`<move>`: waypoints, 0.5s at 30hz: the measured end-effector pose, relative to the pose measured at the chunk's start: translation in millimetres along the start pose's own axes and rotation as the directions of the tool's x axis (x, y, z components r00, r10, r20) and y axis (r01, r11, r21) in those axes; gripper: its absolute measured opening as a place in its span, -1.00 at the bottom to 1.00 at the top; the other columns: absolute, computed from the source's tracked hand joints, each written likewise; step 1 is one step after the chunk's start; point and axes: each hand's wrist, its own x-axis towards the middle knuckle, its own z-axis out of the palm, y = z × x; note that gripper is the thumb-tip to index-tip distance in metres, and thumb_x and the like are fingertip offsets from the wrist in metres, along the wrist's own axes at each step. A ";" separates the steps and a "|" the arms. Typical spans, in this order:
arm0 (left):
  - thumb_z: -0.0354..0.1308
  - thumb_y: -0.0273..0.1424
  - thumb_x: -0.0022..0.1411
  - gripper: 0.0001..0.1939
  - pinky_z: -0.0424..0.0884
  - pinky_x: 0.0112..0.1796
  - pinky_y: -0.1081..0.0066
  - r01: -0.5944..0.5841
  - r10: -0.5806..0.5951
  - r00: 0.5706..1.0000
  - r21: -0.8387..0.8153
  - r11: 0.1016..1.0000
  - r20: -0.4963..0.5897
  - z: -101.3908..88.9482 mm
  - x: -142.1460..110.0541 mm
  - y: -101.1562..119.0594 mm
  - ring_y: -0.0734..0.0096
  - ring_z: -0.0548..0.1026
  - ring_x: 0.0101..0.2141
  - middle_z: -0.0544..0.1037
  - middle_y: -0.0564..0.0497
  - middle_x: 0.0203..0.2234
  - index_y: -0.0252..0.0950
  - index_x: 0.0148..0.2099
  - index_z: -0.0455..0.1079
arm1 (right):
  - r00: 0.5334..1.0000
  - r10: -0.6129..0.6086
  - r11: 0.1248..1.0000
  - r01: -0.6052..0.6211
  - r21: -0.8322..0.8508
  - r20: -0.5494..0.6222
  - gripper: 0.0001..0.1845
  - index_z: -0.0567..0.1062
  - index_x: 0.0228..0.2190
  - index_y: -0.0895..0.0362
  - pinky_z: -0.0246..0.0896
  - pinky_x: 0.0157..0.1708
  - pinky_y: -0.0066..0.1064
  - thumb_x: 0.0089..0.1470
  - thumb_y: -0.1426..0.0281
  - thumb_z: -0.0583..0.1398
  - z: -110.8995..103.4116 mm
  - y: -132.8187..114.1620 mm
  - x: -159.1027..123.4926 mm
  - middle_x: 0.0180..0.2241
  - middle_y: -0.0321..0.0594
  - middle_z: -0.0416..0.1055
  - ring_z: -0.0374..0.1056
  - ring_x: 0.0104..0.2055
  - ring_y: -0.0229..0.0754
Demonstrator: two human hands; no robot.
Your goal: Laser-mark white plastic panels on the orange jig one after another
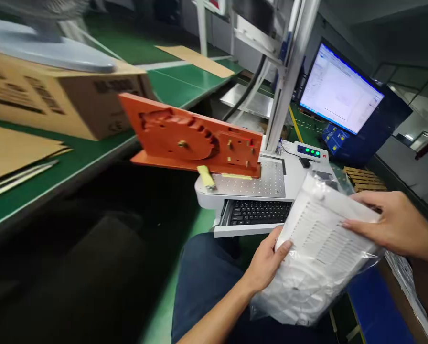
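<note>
Both my hands grip a clear plastic bag (317, 258) packed with white material, a printed white sheet with rows of text showing on top. My left hand (267, 263) holds the bag's lower left edge, its fingers curled around it. My right hand (389, 222) rests on the upper right part of the bag, fingers spread across the sheet. Below the bag is my dark blue trouser leg (207, 282). Nothing shows inside the bag beyond the white material.
Ahead stands a laser marking machine (250, 184) with a perforated metal plate holding an orange slotted fixture (188, 136) and a yellow object (207, 177). Below it sits a keyboard (259, 212) in a pull-out tray. A monitor (341, 88) stands right; a cardboard box (63, 98) sits on a green workbench (92, 148).
</note>
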 end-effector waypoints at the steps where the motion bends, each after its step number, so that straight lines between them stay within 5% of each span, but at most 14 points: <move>1: 0.22 0.22 0.43 -0.26 0.48 0.19 0.07 0.042 -0.042 0.998 0.001 0.999 -0.036 -7.9 -5.7 -9.0 -0.12 0.58 0.14 0.63 -0.24 0.18 -0.29 0.30 0.53 | 1.000 -0.024 1.000 0.024 0.011 0.015 -0.73 0.76 -0.09 -0.04 0.46 -0.28 -0.34 0.22 0.15 0.44 14.9 -0.5 13.1 -0.13 -0.29 0.72 0.64 -0.17 -0.03; 5: 0.22 0.27 0.38 -0.29 0.51 0.06 0.14 0.102 -0.098 0.980 0.013 0.995 -0.174 -29.1 -27.4 -38.8 0.01 0.58 -0.07 0.66 -0.15 -0.10 -0.31 0.08 0.59 | 0.994 -0.085 0.983 0.095 0.159 -0.074 -0.59 0.71 0.06 -0.04 0.51 0.06 -0.20 0.26 0.07 0.45 60.5 15.4 43.7 0.00 -0.20 0.68 0.62 0.02 0.03; 8: 0.17 0.29 0.38 -0.31 0.52 -0.07 0.19 0.088 -0.073 0.973 0.060 0.994 -0.219 -34.1 -36.4 -45.8 0.10 0.53 -0.21 0.60 -0.09 -0.25 -0.29 -0.09 0.58 | 0.925 0.004 0.900 0.163 0.404 -0.381 -0.21 0.51 0.30 -0.02 0.38 0.36 0.00 0.20 -0.11 0.47 95.4 37.1 43.5 0.24 -0.03 0.53 0.46 0.31 0.14; 10: 0.22 0.23 0.37 -0.37 0.53 -0.10 0.21 0.083 -0.063 0.976 0.090 0.993 -0.209 -36.2 -40.4 -46.0 0.08 0.56 -0.19 0.62 -0.10 -0.21 -0.27 -0.01 0.57 | 0.879 0.131 0.768 0.202 0.607 -0.459 0.10 0.26 0.46 -0.02 0.29 0.44 0.12 0.13 -0.25 0.46 126.1 50.1 33.8 0.43 0.09 0.31 0.29 0.47 0.23; 12: 0.31 0.12 0.36 -0.40 0.57 -0.01 0.16 0.092 -0.066 0.977 0.120 0.988 -0.204 -37.6 -46.9 -48.7 -0.02 0.61 -0.06 0.64 -0.16 -0.04 -0.24 0.18 0.51 | 0.905 0.259 0.580 0.135 0.803 -0.339 0.27 0.07 0.52 -0.06 0.29 0.44 0.20 0.08 -0.31 0.46 160.9 59.0 20.7 0.49 0.14 0.21 0.26 0.49 0.28; 15: 0.40 -0.02 0.34 -0.28 0.51 0.24 -0.03 0.153 -0.114 0.970 0.176 0.972 -0.213 -37.4 -66.8 -65.1 -0.19 0.56 0.22 0.56 -0.27 0.23 -0.19 0.40 0.35 | 0.942 0.334 0.361 -0.113 0.926 -0.015 0.16 0.21 0.42 -0.04 0.38 0.37 0.24 0.02 -0.19 0.54 206.7 63.6 3.8 0.33 0.07 0.44 0.45 0.35 0.28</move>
